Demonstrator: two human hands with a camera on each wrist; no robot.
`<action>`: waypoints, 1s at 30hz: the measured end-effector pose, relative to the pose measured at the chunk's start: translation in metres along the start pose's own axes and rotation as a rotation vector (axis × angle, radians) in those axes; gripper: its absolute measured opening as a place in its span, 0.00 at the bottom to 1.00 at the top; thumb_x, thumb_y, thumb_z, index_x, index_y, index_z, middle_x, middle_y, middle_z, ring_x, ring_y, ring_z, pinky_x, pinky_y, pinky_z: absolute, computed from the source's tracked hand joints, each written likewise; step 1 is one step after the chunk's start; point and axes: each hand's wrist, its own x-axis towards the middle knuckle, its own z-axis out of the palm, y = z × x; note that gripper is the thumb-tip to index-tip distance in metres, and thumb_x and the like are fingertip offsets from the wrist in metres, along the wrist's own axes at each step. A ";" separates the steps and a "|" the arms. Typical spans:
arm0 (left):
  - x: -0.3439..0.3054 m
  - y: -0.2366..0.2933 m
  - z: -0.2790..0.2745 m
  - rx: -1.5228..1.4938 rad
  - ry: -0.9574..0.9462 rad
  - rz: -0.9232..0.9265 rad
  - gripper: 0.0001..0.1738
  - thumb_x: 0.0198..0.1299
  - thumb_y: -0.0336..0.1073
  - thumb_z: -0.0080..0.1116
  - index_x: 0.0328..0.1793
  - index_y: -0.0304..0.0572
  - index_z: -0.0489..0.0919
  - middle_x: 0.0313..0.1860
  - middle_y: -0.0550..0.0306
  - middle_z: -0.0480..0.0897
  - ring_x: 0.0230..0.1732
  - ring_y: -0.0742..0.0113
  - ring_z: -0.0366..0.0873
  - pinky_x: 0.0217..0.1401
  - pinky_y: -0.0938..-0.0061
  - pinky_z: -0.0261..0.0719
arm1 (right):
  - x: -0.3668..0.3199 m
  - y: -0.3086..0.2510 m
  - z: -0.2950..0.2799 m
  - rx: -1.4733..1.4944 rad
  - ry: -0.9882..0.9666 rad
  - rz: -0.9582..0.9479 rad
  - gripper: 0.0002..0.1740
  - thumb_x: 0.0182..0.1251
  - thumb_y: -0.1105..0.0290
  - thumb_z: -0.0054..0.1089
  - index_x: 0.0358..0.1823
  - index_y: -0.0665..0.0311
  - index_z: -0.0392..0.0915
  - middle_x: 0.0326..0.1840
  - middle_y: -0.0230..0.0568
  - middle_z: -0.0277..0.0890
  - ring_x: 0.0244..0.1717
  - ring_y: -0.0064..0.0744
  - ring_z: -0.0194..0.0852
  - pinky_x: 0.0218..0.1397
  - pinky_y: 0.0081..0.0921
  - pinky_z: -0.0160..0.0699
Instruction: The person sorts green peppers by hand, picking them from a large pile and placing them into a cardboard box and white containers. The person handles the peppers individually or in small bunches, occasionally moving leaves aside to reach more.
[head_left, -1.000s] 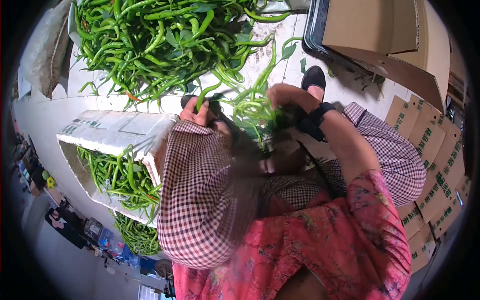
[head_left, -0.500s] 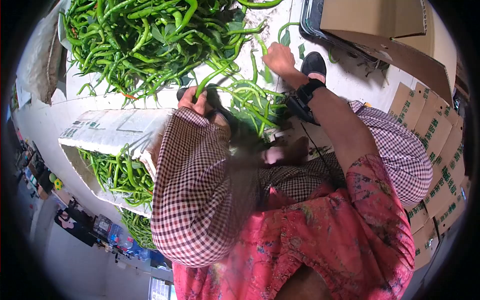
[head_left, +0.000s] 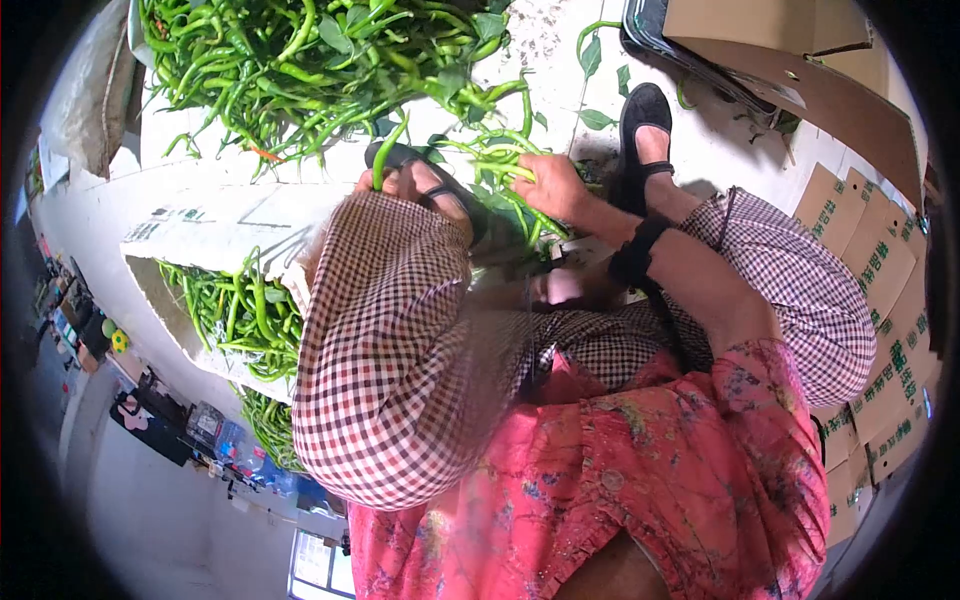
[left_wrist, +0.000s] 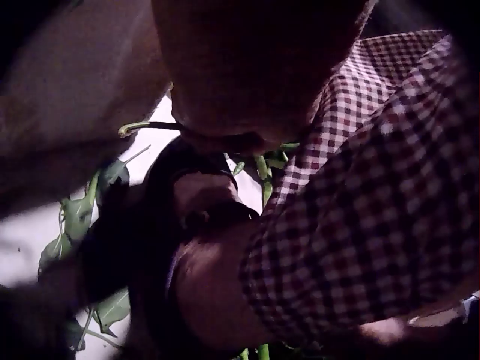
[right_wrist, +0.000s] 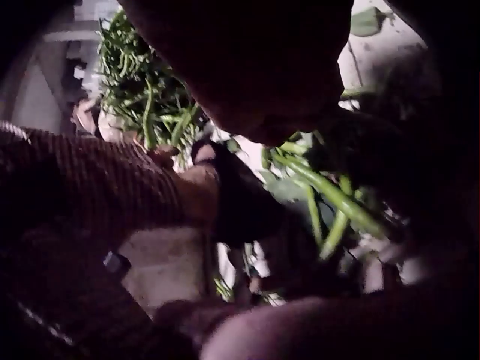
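The left hand [head_left: 397, 184] holds one long, slightly curved green chili pepper [head_left: 384, 154] by its near end, over the toe of the black strapped shoe [head_left: 402, 157]. Right of that shoe, the right hand [head_left: 553, 187] touches a small pile of green peppers [head_left: 506, 169]; whether it pinches one I cannot tell. Crossed stems could drag neighbours along; a loose hold could drop the held pepper. Its long axis runs forward past the shoe, free end towards the big heap [head_left: 300, 75].
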 end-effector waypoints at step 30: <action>-0.058 -0.024 -0.073 -0.149 0.017 0.212 0.11 0.68 0.35 0.51 0.51 0.36 0.73 0.39 0.58 0.77 0.37 0.75 0.74 0.38 0.82 0.76 | 0.025 -0.013 -0.120 -0.683 -0.487 -0.074 0.13 0.51 0.68 0.67 0.40 0.59 0.81 0.36 0.47 0.81 0.44 0.51 0.80 0.46 0.42 0.79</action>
